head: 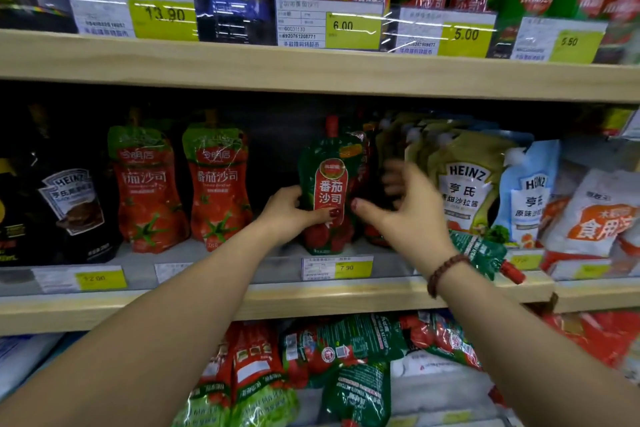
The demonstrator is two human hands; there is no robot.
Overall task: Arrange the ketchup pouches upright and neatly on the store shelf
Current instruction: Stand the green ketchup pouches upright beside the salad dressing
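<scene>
A green-and-red ketchup pouch (328, 180) with a red cap stands upright on the middle shelf (311, 298). My left hand (289, 213) grips its lower left side, thumb across the front. My right hand (405, 208) is just right of it, fingers spread and blurred, thumb touching the pouch's right edge. More pouches of the same kind stand behind it, partly hidden. Another green pouch (485, 255) lies flat on the shelf edge by my right wrist, its cap pointing right. Several ketchup pouches (343, 350) lie jumbled on the shelf below.
Two red tomato pouches (183, 187) stand to the left, with dark Heinz pouches (69, 204) beyond them. Heinz salad-dressing pouches (467, 184) crowd the right. Price tags (337, 267) line the shelf edge. The upper shelf (311, 69) holds more sauce packs.
</scene>
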